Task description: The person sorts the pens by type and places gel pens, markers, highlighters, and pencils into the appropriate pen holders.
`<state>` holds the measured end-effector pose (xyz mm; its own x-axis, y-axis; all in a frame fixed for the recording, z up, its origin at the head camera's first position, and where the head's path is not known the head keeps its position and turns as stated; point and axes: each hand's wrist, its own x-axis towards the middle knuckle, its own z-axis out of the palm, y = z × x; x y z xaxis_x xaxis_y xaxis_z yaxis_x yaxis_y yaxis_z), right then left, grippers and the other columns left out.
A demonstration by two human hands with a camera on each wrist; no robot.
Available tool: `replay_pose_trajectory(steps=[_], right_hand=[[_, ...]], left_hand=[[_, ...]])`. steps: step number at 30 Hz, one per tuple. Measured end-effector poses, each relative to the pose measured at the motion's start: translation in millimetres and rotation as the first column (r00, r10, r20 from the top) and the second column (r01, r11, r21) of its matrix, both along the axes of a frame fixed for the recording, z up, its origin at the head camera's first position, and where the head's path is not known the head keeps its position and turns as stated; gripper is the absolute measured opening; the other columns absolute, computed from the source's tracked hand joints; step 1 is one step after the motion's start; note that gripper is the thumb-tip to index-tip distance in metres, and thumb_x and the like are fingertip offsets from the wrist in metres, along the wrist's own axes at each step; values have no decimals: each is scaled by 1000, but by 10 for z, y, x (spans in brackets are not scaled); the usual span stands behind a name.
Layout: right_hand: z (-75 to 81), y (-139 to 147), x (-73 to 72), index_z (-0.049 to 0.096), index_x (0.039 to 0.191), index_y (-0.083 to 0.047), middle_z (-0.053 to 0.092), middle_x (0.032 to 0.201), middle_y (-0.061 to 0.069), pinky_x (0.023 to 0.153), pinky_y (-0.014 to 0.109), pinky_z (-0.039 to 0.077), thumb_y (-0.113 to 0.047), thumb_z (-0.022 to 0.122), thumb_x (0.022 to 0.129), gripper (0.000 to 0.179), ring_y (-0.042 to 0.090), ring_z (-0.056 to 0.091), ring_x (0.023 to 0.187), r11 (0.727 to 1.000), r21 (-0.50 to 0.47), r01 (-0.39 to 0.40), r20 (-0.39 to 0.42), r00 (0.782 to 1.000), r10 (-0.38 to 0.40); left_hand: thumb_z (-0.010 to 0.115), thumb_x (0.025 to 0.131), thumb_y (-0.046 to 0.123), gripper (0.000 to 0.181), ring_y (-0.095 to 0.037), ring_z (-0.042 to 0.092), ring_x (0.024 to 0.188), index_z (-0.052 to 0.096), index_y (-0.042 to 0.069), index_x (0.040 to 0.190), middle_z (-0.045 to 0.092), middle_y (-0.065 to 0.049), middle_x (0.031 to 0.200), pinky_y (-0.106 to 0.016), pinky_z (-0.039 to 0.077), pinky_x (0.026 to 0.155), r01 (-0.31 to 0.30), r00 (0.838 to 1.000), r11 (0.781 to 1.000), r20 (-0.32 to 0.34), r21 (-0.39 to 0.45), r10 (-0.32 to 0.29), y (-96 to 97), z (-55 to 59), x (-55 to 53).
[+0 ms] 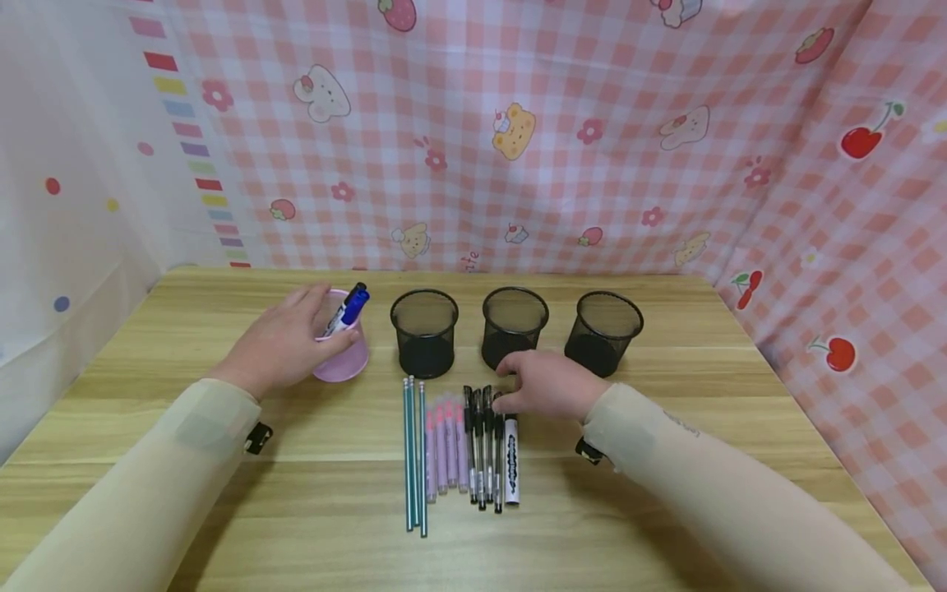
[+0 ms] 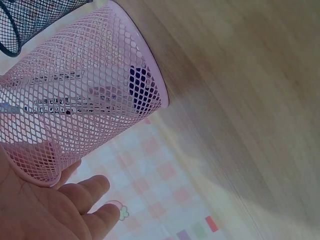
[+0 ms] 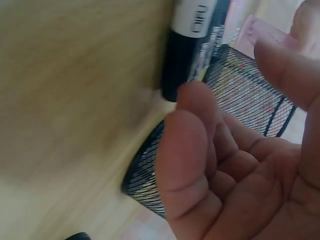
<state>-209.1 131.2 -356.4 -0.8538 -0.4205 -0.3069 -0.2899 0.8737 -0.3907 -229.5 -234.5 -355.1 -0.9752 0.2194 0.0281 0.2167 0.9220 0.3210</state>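
Observation:
At the left, my left hand point(image 1: 284, 337) holds the rim of a pink mesh pen holder point(image 1: 346, 362), thumb on the near side and fingers round the far side. A blue-capped marker point(image 1: 356, 307) and a black-capped one point(image 1: 360, 288) lean inside it. My right hand point(image 1: 551, 385) hovers at the upper ends of several black gel pens point(image 1: 479, 460) and a white marker with a black cap point(image 1: 512, 464). Its thumb and fingers are parted. In the right wrist view, the fingertips are close beside the marker's black cap point(image 3: 176, 65), with nothing gripped.
Three black mesh holders, left point(image 1: 425, 353), middle point(image 1: 510, 329) and right point(image 1: 602, 341), stand in a row beside the pink one. Teal pencils point(image 1: 408, 460) and several pink-purple highlighters point(image 1: 442, 452) lie alongside the pens on the wooden table point(image 1: 318, 510). A checked cloth point(image 1: 459, 197) hangs behind.

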Motion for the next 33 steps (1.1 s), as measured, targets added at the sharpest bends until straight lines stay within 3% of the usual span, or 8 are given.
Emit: replay_pose_trajectory(steps=[4, 16, 23, 27, 33], right_hand=[[-19, 45, 23, 57, 145, -9, 68, 85, -1, 76, 35, 52, -42, 83, 91, 68, 14, 60, 72, 1000, 19, -4, 43, 999, 3], [-146, 52, 41, 62, 132, -8, 71, 110, 5, 89, 40, 56, -44, 90, 81, 68, 18, 62, 93, 997, 56, -47, 26, 999, 45], [-172, 35, 56, 59, 134, -7, 71, 83, 2, 67, 31, 53, -37, 93, 81, 69, 15, 69, 63, 999, 23, 29, 99, 995, -31], [-175, 30, 70, 58, 136, -8, 71, 72, 2, 67, 31, 52, -36, 93, 81, 71, 16, 68, 61, 998, 22, 55, 119, 991, -57], [-170, 13, 80, 57, 138, -7, 72, 71, 4, 64, 31, 51, -35, 93, 81, 73, 17, 68, 60, 996, 22, 83, 137, 987, -85]], left_hand=[[45, 99, 77, 104, -52, 30, 154, 19, 4, 168, 26, -26, 171, -72, 28, 122, 1, 1000, 1000, -1, 1, -1, 1, 1, -6], [46, 99, 75, 102, -52, 30, 154, 18, 5, 168, 25, -25, 171, -72, 29, 122, -3, 1000, 1000, 6, 2, 3, 6, 6, -7], [44, 98, 78, 104, -51, 30, 154, 18, 5, 168, 25, -25, 171, -72, 29, 122, -2, 1000, 1000, 5, 6, 2, 7, 6, -2], [46, 99, 77, 103, -51, 30, 154, 19, 6, 168, 25, -25, 171, -72, 29, 122, -4, 1000, 1000, 7, 4, 4, 4, 0, -2], [46, 99, 76, 103, -51, 29, 155, 18, 6, 168, 24, -25, 172, -73, 28, 121, -10, 1000, 1000, 12, 3, 10, 5, -9, -7]])
